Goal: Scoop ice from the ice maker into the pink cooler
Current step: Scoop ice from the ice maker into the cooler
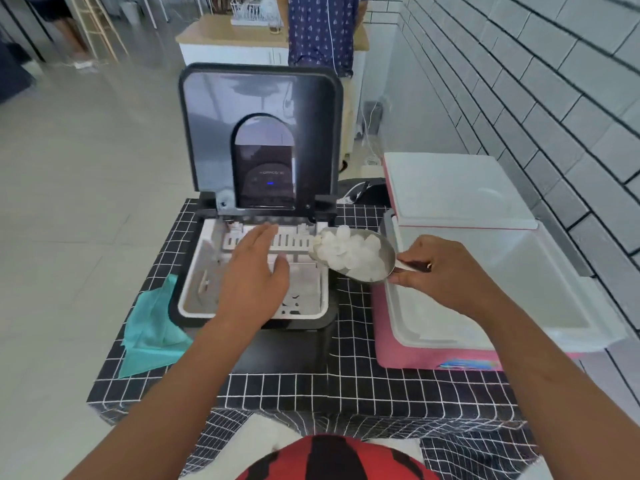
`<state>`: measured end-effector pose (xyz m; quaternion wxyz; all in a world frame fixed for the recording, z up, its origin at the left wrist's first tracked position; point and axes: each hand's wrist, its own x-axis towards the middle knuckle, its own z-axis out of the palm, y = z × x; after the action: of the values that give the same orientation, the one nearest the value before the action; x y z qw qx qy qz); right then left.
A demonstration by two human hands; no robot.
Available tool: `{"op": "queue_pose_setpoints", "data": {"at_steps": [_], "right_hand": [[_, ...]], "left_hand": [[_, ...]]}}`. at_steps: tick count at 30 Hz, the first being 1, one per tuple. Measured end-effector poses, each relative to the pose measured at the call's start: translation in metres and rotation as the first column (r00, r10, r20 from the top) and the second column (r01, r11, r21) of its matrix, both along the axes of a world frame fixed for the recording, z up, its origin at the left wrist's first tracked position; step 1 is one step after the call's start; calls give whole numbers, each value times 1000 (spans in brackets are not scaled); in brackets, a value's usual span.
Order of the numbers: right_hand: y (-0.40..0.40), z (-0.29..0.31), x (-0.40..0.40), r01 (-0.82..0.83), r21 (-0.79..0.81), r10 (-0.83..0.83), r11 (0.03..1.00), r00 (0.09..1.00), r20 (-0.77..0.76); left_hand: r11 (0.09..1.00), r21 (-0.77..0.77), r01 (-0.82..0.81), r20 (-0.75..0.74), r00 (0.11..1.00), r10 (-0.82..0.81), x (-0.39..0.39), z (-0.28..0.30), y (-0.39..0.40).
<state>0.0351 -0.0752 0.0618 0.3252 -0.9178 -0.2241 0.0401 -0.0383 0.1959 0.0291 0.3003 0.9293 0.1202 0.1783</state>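
A teal cloth (152, 330) lies at the left edge of the desk (346, 382), which is covered in a black fabric with a white grid, and one corner of the cloth is tucked against the ice maker (256, 202). The ice maker stands just right of the cloth with its dark lid tilted up and back, a small blue light glowing on the panel behind it, and its white basket open to me. My left hand (256, 271) hovers over that basket, palm down, its fingers (263, 233) straight and loosely spread toward the slotted white rack at the back, holding nothing.

Right of it, above the ice maker's right rim, is the metal scoop (363, 261), heaped with white ice (349, 254). My right hand (446, 271) holds the scoop by its short handle, thumb and fingers pinched round it, the bowl pointing left and level enough that the ice stays piled.

Under and beyond my right hand sits the pink cooler (433, 355), close beside the ice maker on the desk, its white lid (457, 188) swung up at the back and its white inside open. The scoop's handle end is over the cooler's left rim. A white tiled wall (554, 81) runs along the right.
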Motion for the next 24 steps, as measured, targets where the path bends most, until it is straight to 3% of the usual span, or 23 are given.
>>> {"op": "queue_pose_setpoints", "data": {"at_steps": [10,12,16,24], "right_hand": [[-144,-55,25,304,-197,-310,932,951,5],[-162,-73,30,319,-273,-330,907,944,9],[-180,-99,37,334,-413,-358,847,934,20],[-179,-113,44,472,-432,-524,768,852,0]], "left_hand": [[960,-56,275,63,960,-272,58,-10,-140],[950,-5,312,-21,950,-312,69,-25,-163],[970,110,218,-264,947,-183,78,-54,-194],[970,163,181,-228,963,-142,76,-58,-206]]}}
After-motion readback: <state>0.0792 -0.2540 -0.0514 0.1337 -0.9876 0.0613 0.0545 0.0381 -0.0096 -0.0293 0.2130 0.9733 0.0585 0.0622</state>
